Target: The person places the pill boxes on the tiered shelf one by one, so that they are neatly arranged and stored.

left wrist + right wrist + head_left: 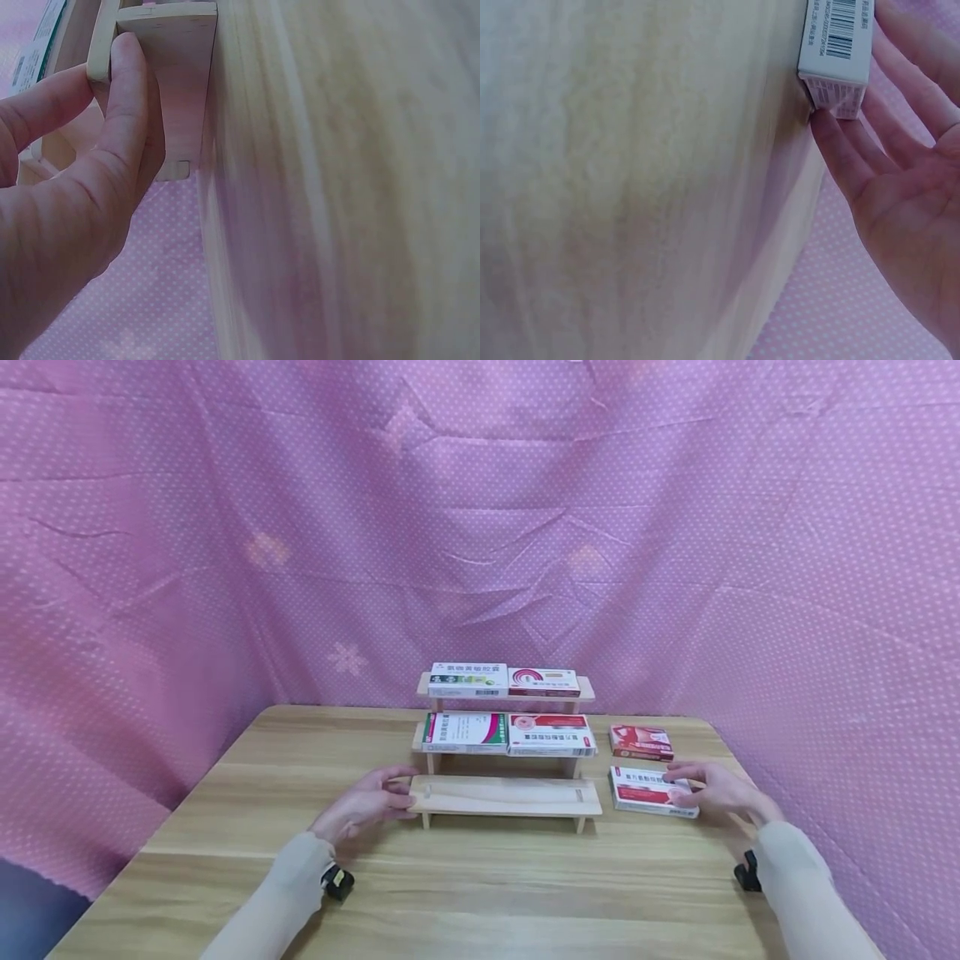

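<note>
- White-and-red medicine box [645, 793]: a thin, oblong carton of smooth printed card with crisp edges, lying on the bench right of the rack. The right wrist view shows a barcode on one narrow side.
- Right grip [712, 787]: a bare hand touching the right end of that box, some digits over its top face, others fanned beside the end; whether they pinch it I cannot tell.
- Three-tier rack [504, 793]: pale, smooth wood, with flat planks stepped upward toward the back on short, slab-like supports.
- Left grip [367, 800]: a bare hand pinching the left end of the rack's lowest plank between thumb and finger.
- Middle tier: a flat white carton with magenta and green edging [463, 732] beside a white-and-red carton with a round emblem [551, 735].
- Top tier: a white-and-green carton [468, 680] on the left, a carton with curved red bands [543, 682] on the right.
- Small red carton [641, 742]: glossy, on the bench just behind the first box.
- Bench [487, 893]: light wood grain in long streaks, its back corners rounded.
- Sleeves [266, 897]: pale, plain fabric, with a blocky black device [337, 882] at the left wrist.
- Pink-purple cloth [480, 543]: white-dotted, creased and draped, scattered with faint flowers.
</note>
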Demonstrator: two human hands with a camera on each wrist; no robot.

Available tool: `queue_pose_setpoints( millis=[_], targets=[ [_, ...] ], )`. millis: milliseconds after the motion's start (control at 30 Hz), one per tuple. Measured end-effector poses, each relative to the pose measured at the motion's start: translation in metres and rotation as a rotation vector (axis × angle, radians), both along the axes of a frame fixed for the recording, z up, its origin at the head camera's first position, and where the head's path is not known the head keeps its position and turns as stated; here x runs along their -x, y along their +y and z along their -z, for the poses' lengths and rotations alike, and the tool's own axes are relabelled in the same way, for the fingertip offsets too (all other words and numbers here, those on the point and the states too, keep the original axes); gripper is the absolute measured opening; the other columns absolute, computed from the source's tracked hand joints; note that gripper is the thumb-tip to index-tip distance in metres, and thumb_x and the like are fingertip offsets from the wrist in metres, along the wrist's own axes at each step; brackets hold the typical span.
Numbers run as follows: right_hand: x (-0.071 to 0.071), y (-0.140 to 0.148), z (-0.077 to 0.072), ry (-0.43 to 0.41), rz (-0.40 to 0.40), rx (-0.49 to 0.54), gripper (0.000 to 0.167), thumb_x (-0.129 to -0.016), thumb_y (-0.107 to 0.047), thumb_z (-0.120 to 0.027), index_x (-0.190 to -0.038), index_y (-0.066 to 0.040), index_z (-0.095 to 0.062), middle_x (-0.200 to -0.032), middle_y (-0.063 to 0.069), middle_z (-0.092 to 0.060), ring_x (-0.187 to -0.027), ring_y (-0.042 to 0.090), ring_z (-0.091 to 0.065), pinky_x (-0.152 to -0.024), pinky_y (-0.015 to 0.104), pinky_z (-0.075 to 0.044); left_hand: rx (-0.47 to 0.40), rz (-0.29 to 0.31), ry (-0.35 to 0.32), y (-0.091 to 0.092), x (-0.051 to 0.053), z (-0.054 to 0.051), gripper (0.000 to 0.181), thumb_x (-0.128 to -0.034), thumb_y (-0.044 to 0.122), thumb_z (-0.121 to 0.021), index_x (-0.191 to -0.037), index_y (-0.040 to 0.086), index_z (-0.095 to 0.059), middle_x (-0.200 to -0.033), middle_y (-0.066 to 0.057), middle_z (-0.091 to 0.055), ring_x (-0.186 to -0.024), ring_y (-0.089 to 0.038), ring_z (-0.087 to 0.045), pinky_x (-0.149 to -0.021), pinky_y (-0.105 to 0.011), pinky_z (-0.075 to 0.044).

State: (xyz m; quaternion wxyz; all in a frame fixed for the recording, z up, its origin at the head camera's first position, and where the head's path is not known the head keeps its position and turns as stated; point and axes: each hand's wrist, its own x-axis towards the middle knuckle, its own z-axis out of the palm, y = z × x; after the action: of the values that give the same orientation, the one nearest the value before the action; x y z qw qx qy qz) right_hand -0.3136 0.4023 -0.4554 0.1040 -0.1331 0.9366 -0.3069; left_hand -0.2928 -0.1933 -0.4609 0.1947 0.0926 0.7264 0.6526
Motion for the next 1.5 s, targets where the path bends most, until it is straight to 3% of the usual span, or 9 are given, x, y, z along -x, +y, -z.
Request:
queue_pose_setpoints(
  millis=[167,400,633,900,1067,1167,1367,1500],
  targets=[
    [-0.004,0.001,0.001,0.021,-0.049,0.015,0.060,-0.077,-0.023,-0.082,-0.131,-0.006,-0.061,-0.147,0.031,-0.041,-0.135,0.056,-0.030,-0.107,0.073,-0.026,-0.014,0.006,-0.012,0.001,0.001,0.000,0.069,-0.0886,-0.008,-0.057,-0.150,-0.005,-0.027,-0.126,-0.029,-0.046,-0.100,-0.027,-0.064,-0.098,-0.044,-0.055],
    [-0.008,-0.001,-0.001,-0.013,0.010,0.019,0.069,-0.073,-0.019,-0.084,-0.136,-0.008,-0.056,-0.145,0.037,-0.038,-0.132,0.056,-0.034,-0.105,0.073,-0.029,-0.011,0.000,-0.010,0.003,0.002,-0.002,0.068,-0.0891,-0.008,-0.057,-0.150,-0.005,-0.027,-0.127,-0.030,-0.046,-0.100,-0.026,-0.064,-0.096,-0.041,-0.056],
    [-0.014,0.001,-0.003,-0.032,0.034,0.028,0.071,-0.076,-0.027,-0.082,-0.138,-0.007,-0.055,-0.144,0.034,-0.042,-0.134,0.054,-0.034,-0.106,0.071,-0.030,-0.013,-0.008,-0.015,0.003,0.003,0.000,0.068,-0.0895,-0.008,-0.057,-0.150,-0.005,-0.027,-0.129,-0.032,-0.045,-0.099,-0.025,-0.065,-0.096,-0.040,-0.056],
    [-0.026,0.005,-0.014,-0.038,0.025,0.124,0.071,-0.077,-0.028,-0.082,-0.139,-0.007,-0.054,-0.142,0.027,-0.049,-0.130,0.040,-0.046,-0.104,0.055,-0.042,-0.042,-0.008,-0.022,0.003,0.002,0.000,0.069,-0.0885,-0.009,-0.057,-0.150,-0.005,-0.026,-0.129,-0.032,-0.045,-0.099,-0.025,-0.065,-0.096,-0.041,-0.056],
    [-0.032,0.005,-0.021,-0.056,-0.043,0.224,0.066,-0.078,-0.019,-0.080,-0.137,-0.004,-0.055,-0.141,0.025,-0.052,-0.120,0.011,-0.052,-0.097,0.024,-0.044,-0.042,-0.014,-0.037,0.002,0.001,0.000,0.070,-0.0887,-0.008,-0.057,-0.151,-0.004,-0.026,-0.130,-0.032,-0.044,-0.100,-0.026,-0.065,-0.097,-0.042,-0.056],
    [-0.036,0.004,-0.024,-0.088,-0.079,0.268,0.064,-0.080,-0.017,-0.078,-0.137,-0.003,-0.055,-0.142,0.027,-0.050,-0.113,-0.003,-0.051,-0.091,0.015,-0.043,-0.040,-0.017,-0.042,0.002,0.001,0.000,0.070,-0.0886,-0.008,-0.058,-0.151,-0.004,-0.026,-0.130,-0.032,-0.044,-0.101,-0.026,-0.065,-0.096,-0.041,-0.056],
    [-0.041,-0.006,-0.028,-0.111,-0.147,0.314,0.060,-0.082,-0.014,-0.076,-0.137,-0.002,-0.054,-0.139,0.026,-0.052,-0.112,0.000,-0.057,-0.091,0.015,-0.047,-0.041,-0.022,-0.044,0.001,-0.001,0.000,0.069,-0.0884,-0.009,-0.057,-0.150,-0.004,-0.026,-0.129,-0.031,-0.044,-0.101,-0.027,-0.064,-0.096,-0.041,-0.056],
    [-0.041,-0.014,-0.031,-0.081,-0.157,0.278,0.057,-0.083,-0.016,-0.076,-0.136,-0.005,-0.057,-0.136,0.020,-0.057,-0.109,0.004,-0.058,-0.089,0.017,-0.047,-0.054,-0.015,-0.046,0.000,0.000,-0.001,0.069,-0.0887,-0.009,-0.056,-0.150,-0.004,-0.026,-0.129,-0.031,-0.044,-0.101,-0.027,-0.064,-0.097,-0.042,-0.056]
  ],
)
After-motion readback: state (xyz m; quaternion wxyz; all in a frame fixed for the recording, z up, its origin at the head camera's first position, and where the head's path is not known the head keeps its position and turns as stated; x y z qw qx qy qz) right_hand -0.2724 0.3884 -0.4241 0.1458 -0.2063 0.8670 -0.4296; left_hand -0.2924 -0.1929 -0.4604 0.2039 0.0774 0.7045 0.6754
